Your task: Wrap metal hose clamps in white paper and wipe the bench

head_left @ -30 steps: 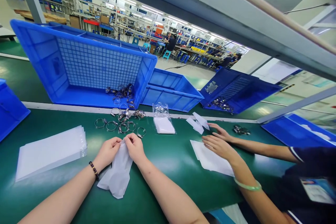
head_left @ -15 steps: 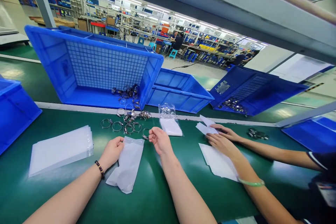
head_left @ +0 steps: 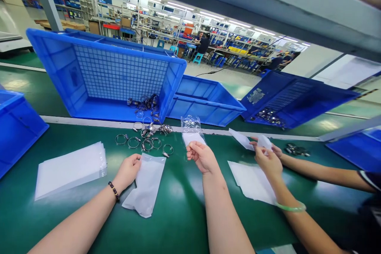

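Note:
My left hand (head_left: 128,170) pinches the upper left edge of a frosted plastic bag (head_left: 145,186), which lies on the green table with a lump in its lower part. My right hand (head_left: 203,156) has its fingers drawn together in front of a clear packet of white slips (head_left: 193,138) and covers its lower part. Whether the fingertips hold a slip is hidden. Several metal hose clamps (head_left: 147,144) lie beyond the bag, and a single hose clamp (head_left: 168,150) sits between my hands.
A stack of frosted bags (head_left: 71,168) lies on the left. Behind stands a tipped blue crate (head_left: 119,67) with more clamps inside, beside a smaller blue bin (head_left: 205,107). On the right, a co-worker's hands (head_left: 269,160) handle white sheets above a bag stack (head_left: 253,182).
My right hand has moved right, from beside the single clamp to the packet of slips. My left hand stays on the bag. The co-worker's hands have lifted a white sheet.

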`<state>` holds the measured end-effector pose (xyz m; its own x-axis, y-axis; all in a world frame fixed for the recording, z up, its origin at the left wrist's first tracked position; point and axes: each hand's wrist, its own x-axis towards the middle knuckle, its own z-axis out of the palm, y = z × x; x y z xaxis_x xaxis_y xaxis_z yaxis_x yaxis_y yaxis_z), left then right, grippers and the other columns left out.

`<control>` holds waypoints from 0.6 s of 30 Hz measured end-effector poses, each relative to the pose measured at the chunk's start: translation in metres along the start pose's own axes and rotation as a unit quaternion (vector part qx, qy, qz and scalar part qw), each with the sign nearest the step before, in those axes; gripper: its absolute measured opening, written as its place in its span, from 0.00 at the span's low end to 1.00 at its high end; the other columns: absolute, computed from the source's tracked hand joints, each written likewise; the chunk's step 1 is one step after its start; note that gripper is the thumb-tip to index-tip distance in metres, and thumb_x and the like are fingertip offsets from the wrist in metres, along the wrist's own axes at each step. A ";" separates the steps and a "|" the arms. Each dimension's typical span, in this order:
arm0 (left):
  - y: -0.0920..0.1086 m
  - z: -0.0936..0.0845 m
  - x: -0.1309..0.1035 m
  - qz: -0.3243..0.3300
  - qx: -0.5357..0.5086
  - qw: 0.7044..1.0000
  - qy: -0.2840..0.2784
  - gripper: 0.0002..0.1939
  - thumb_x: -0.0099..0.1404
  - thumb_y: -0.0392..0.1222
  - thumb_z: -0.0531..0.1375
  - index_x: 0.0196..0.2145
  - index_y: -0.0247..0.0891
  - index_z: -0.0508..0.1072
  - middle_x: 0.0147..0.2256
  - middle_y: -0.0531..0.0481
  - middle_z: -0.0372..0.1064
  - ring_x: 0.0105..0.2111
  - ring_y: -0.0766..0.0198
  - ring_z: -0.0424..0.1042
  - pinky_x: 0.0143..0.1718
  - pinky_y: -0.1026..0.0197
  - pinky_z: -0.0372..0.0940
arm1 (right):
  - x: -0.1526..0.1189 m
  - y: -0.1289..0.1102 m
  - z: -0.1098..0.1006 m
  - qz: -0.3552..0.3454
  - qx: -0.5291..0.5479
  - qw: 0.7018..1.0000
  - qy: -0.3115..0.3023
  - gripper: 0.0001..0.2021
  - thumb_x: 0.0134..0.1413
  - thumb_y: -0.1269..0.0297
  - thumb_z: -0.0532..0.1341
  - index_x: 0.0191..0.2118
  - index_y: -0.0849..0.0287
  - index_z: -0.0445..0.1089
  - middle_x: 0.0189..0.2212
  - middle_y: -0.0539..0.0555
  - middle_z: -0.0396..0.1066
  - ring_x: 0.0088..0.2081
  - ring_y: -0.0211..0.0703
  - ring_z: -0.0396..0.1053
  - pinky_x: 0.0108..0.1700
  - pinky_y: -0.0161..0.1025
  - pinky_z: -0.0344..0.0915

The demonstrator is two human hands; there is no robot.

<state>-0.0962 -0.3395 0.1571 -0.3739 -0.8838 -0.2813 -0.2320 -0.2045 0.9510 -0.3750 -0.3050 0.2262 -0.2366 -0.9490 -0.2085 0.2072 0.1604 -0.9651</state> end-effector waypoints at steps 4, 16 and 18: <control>0.003 -0.001 0.001 -0.003 0.003 1.000 -0.003 0.17 0.57 0.46 0.53 0.41 0.35 0.70 0.21 0.55 0.64 0.20 0.66 0.61 0.21 0.66 0.52 | 0.007 0.004 -0.010 0.024 -0.010 0.999 0.021 0.17 0.36 0.54 0.70 0.22 0.62 0.68 0.16 0.50 0.68 0.17 0.32 0.65 0.20 0.28 0.66; 0.011 -0.002 -0.003 -0.009 -0.005 1.000 -0.004 0.19 0.56 0.49 0.54 0.40 0.35 0.71 0.22 0.54 0.65 0.21 0.66 0.61 0.22 0.67 0.53 | 0.034 0.044 0.001 0.078 -0.069 0.990 0.095 0.08 0.46 0.66 0.64 0.24 0.62 0.65 0.19 0.50 0.68 0.22 0.35 0.71 0.22 0.29 0.70; 0.009 -0.002 -0.002 -0.006 -0.002 1.000 -0.006 0.19 0.57 0.48 0.54 0.41 0.35 0.71 0.23 0.53 0.67 0.22 0.66 0.62 0.22 0.67 0.53 | 0.035 0.046 0.000 0.079 -0.074 0.989 0.100 0.07 0.46 0.66 0.65 0.27 0.62 0.67 0.23 0.51 0.70 0.25 0.36 0.72 0.22 0.30 0.70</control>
<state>-0.0956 -0.3400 0.1666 -0.3819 -0.8760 -0.2945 -0.2325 -0.2173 0.9480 -0.3735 -0.3308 0.1748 -0.3994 -0.8382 -0.3714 0.1186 0.3545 -0.9275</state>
